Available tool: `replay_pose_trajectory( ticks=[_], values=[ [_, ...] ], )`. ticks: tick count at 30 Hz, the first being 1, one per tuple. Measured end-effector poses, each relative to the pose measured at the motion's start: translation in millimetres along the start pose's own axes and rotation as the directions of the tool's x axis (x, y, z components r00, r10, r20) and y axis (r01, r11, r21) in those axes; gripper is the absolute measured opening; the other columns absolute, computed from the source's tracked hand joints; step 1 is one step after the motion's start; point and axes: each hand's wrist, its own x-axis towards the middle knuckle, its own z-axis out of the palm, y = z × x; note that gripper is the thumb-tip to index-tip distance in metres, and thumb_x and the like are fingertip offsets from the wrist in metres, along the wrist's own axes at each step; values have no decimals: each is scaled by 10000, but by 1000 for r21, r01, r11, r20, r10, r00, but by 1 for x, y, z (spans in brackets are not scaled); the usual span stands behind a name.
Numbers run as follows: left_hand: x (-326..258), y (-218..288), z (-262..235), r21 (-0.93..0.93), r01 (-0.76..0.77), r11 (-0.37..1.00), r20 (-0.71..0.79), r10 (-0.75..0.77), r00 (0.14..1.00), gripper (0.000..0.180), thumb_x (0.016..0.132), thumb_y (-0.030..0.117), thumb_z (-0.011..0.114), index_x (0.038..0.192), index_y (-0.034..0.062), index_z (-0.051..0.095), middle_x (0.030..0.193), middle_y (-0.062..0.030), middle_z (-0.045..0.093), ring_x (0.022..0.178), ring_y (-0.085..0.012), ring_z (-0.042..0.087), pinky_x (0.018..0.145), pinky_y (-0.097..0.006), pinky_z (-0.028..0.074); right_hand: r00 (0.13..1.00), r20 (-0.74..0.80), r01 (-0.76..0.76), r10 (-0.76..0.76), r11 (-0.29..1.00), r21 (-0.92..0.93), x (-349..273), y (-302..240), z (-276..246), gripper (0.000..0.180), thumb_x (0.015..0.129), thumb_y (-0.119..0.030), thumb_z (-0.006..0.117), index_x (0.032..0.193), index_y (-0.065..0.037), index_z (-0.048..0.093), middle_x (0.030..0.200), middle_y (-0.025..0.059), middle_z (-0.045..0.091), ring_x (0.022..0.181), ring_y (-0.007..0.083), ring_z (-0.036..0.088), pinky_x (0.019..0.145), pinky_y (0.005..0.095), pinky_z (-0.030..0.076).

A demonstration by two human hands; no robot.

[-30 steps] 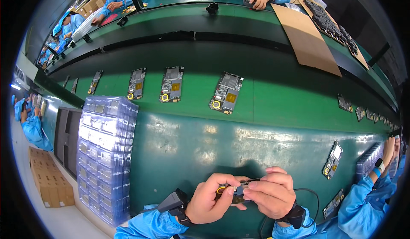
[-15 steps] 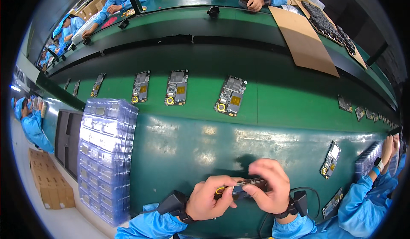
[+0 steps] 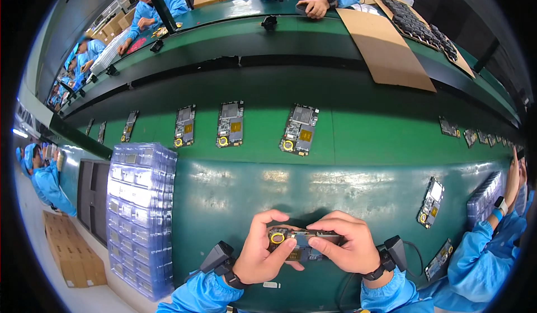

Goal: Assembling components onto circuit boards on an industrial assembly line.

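Note:
Both of my hands grip one small circuit board (image 3: 302, 239) with a yellow ring at its left end, low over the near green table (image 3: 251, 190). My left hand (image 3: 263, 254) pinches the ring end between thumb and fingers. My right hand (image 3: 347, 246) covers the right end from above. Blue sleeves and black wrist units show on both forearms.
A tall stack of clear blue trays (image 3: 140, 212) stands at my left. Several circuit boards (image 3: 299, 129) lie along the green conveyor belt (image 3: 369, 134). More boards (image 3: 430, 201) lie to the right, near a co-worker's arm (image 3: 492, 240). Other workers sit across, beside a cardboard sheet (image 3: 386, 47).
The boards on the belt have drifted left across the view. My hands stay on the same board, the right hand shifting further over its top.

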Motion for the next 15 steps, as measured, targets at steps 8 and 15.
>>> replay_pose_trajectory(
  ticks=[8,15],
  values=[
    [-8,3,-1,-109,-57,992,63,64,996,482,1004,-39,514,1373,86,230,1278,-224,552,1120,-263,638,783,-456,667,1000,-18,8,-8,1000,29,-6,-15,3,262,863,-40,783,1120,-17,743,942,85,680,785,131,681,614,243,545],
    [-6,17,3,-195,59,979,62,-48,997,514,1028,9,502,1426,98,189,1290,-216,548,1120,-289,643,795,-481,661,999,37,-39,36,995,87,-6,-7,-3,263,877,-75,781,1130,-17,737,971,106,690,853,167,679,693,276,532]
  ],
)
